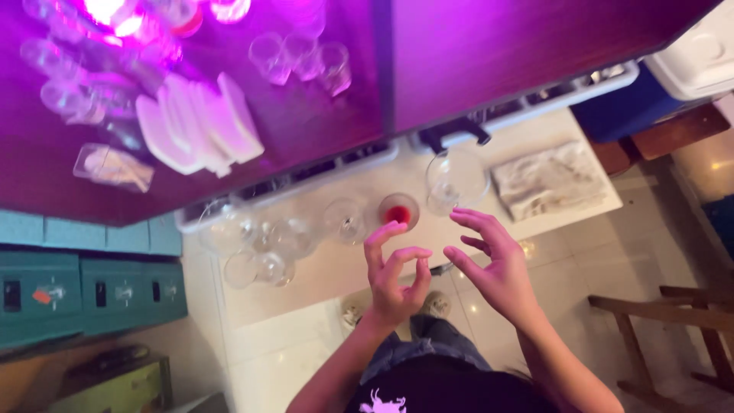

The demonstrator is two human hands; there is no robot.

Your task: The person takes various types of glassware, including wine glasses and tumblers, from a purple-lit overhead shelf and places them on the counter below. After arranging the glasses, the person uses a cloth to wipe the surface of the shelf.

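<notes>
Fingers [382,243] curled, empty, near round clear glass [456,178].

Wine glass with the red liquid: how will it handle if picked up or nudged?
The wine glass looks thin and clear, so probably fragile and slippery. Its wide bowl probably makes it tippy, and the red liquid could spill. Both hands, left hand and right hand, hover nearby, fingers spread.
</notes>
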